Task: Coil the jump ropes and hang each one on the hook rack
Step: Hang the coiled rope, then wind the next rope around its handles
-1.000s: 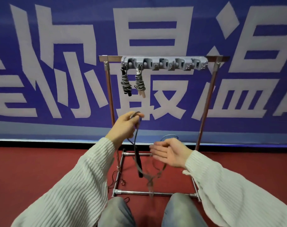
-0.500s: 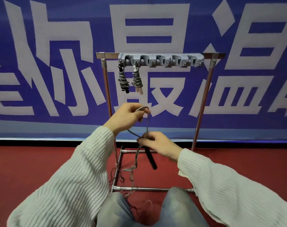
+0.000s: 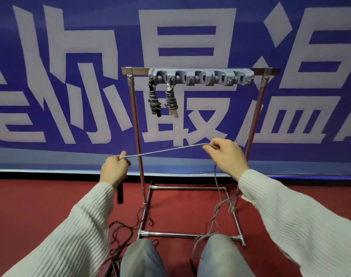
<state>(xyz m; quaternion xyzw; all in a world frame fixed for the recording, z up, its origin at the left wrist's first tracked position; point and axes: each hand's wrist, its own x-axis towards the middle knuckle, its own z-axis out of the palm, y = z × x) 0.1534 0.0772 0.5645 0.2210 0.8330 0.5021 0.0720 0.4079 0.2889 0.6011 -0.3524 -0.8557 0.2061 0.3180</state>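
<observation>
A grey jump rope [image 3: 166, 150] stretches taut between my two hands in front of the stand. My left hand [image 3: 114, 169] grips one end, and a black handle [image 3: 120, 191] hangs below that fist. My right hand [image 3: 226, 154] pinches the rope farther along, and the rest trails down past the wrist to the floor [image 3: 216, 212]. The grey hook rack [image 3: 200, 76] sits on the top bar of a metal stand [image 3: 137, 136]. Two coiled ropes hang from its left hooks, one with black handles [image 3: 154, 100] and one with pale handles [image 3: 171, 100].
More loose rope [image 3: 120, 236] lies tangled on the red floor by my left knee and the stand's base. Several hooks at the rack's right side carry nothing. A blue banner with large white characters [image 3: 190, 33] fills the wall behind.
My hands have moved apart, left hand down-left and right hand up-right, pulling a length of rope straight between them. The black handle went from by my right hand to under my left.
</observation>
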